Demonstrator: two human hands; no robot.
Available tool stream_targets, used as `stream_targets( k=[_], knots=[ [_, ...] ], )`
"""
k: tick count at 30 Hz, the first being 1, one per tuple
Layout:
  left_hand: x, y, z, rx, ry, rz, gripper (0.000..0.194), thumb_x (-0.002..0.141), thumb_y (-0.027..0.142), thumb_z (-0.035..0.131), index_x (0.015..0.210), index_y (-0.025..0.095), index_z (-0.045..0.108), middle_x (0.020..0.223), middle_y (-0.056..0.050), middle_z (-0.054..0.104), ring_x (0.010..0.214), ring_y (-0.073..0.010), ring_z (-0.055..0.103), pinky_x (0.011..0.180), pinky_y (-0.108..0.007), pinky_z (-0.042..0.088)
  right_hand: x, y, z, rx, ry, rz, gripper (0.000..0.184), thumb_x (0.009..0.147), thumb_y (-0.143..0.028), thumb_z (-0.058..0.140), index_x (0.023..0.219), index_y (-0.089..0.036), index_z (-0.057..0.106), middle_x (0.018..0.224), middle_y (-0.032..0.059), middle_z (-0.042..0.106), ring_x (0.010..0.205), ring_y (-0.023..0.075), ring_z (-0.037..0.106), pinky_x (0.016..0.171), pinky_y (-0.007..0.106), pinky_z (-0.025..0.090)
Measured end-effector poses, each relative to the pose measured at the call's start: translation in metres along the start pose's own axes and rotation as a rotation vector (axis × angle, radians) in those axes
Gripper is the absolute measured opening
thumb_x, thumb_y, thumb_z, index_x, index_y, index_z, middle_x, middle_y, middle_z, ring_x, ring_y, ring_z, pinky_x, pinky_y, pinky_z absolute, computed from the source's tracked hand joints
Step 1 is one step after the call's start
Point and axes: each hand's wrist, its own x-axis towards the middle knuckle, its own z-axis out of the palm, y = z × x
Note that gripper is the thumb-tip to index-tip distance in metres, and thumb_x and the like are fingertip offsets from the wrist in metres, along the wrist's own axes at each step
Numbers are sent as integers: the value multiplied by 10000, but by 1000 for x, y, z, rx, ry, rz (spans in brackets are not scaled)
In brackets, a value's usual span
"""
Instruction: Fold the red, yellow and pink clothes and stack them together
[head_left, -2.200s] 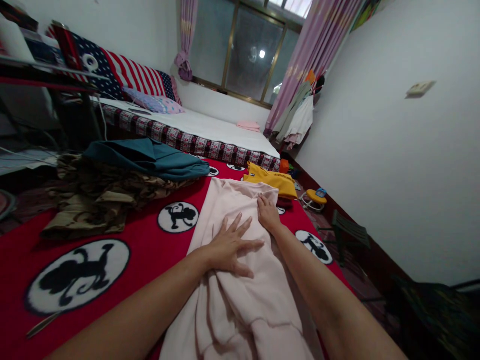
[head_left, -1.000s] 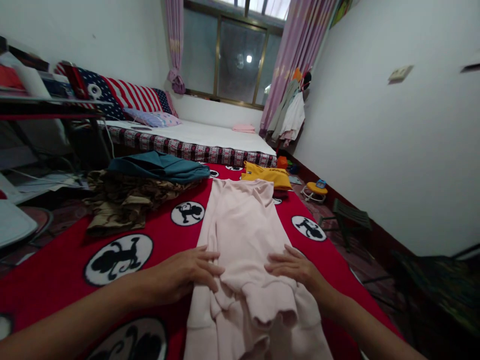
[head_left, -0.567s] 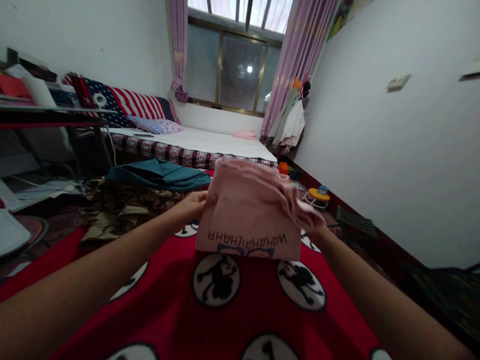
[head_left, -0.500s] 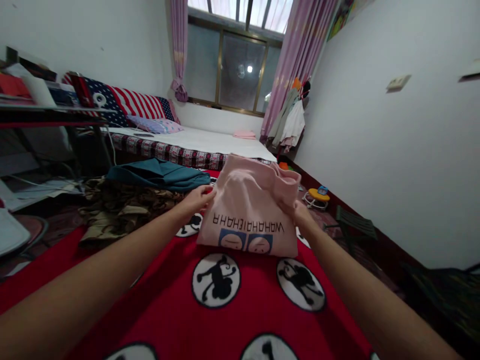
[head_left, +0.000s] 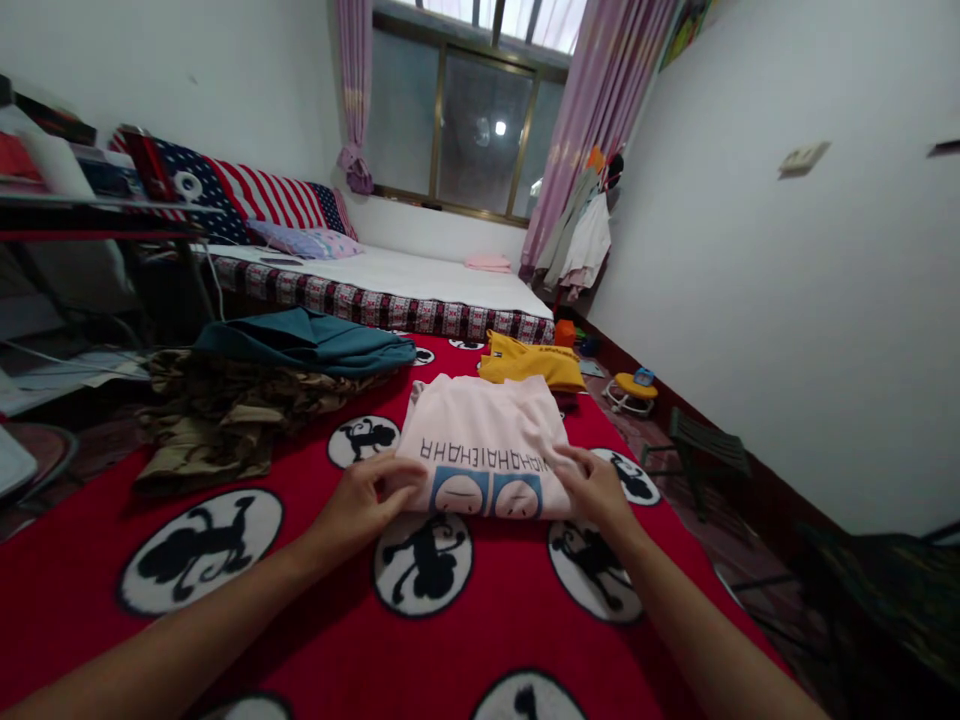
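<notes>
A pale pink shirt (head_left: 487, 420), folded into a block, lies flat on a red blanket (head_left: 330, 640) patterned with black monkeys in white circles. Its dark lettering and two blue face prints appear upside down from here. My left hand (head_left: 375, 492) pinches the shirt's near left corner between thumb and fingers. On the opposite side, my right hand (head_left: 600, 492) grips the near right edge, with some fingertips hidden. Just beyond the shirt lies a folded yellow garment (head_left: 532, 362).
Left of the shirt, camouflage clothing (head_left: 225, 410) lies beneath teal folded clothing (head_left: 307, 342). A bed (head_left: 420, 270) stands under the window. On the right are a yellow stool (head_left: 634, 388) and a dark folding stool (head_left: 705, 445); a cluttered desk (head_left: 97, 215) is at left.
The shirt, earlier raised with its top folding over, now lies flat. Both hands have come down and nearer, to its near corners. The yellow garment behind it has come into view.
</notes>
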Motion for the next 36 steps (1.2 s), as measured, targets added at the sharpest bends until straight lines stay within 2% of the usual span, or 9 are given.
stream_targets(
  k=[4,10,13,16,21,25,28,32,36],
  knots=[
    [13,-5,-9,-124,-79,-217,314,689,458,691,840,192,762,898,-69,745,879,-259,669,796,-339,516,6,3,-3,-165,-58,90,356,698,-389,578,881,-133,743,866,116,737,847,272,677,802,380,510],
    [89,9,9,-443,66,-433,605,590,389,789,1131,141,679,1033,-125,717,873,-260,669,775,-365,532,64,-24,27,-174,191,-18,650,662,-313,668,1285,-147,581,1197,157,645,1067,295,614,912,405,476],
    [102,15,21,-285,259,-216,399,683,282,693,1049,124,711,1004,-110,695,912,-244,655,856,-356,515,76,-39,40,-53,199,-153,444,732,-224,576,1165,-159,651,1146,108,667,1036,235,628,917,346,484],
    [98,16,21,161,340,40,324,795,219,551,1063,225,733,1057,-73,646,1029,-234,610,943,-329,475,74,-46,43,-182,297,-301,383,799,-164,488,1128,-187,682,1181,100,638,1118,225,581,978,341,448],
    [102,24,26,796,223,18,295,796,255,599,1054,208,735,1413,-150,458,1326,-386,362,1058,-527,340,65,-52,54,-682,250,-177,397,840,-224,546,1221,-186,652,1493,149,395,1370,341,333,1075,506,321],
    [120,23,58,782,-75,137,469,870,412,530,1298,231,597,1549,-97,335,1443,-330,212,1164,-553,114,67,-50,78,-769,19,-346,449,950,-360,427,1370,-235,524,1536,86,368,1436,295,242,1135,553,179],
    [131,3,78,693,-192,-7,633,914,578,382,1449,244,433,1566,-100,306,1459,-315,197,1160,-576,69,73,-37,87,-791,-75,-247,530,957,-485,397,1441,-273,437,1577,71,290,1464,335,157,1133,608,104],
    [143,-28,80,691,-78,-176,755,892,675,321,1490,216,366,1595,-121,215,1484,-312,99,1174,-542,32,83,-17,84,-686,-37,5,669,934,-611,332,1499,-253,334,1604,100,200,1467,357,136,1116,626,159],
    [149,-36,70,651,119,-368,781,891,634,360,1487,130,356,1563,-206,259,1435,-390,230,1130,-533,233,89,-8,78,-564,149,166,767,908,-579,416,1485,-83,322,1524,243,320,1391,358,342,1087,499,317]
  ],
)
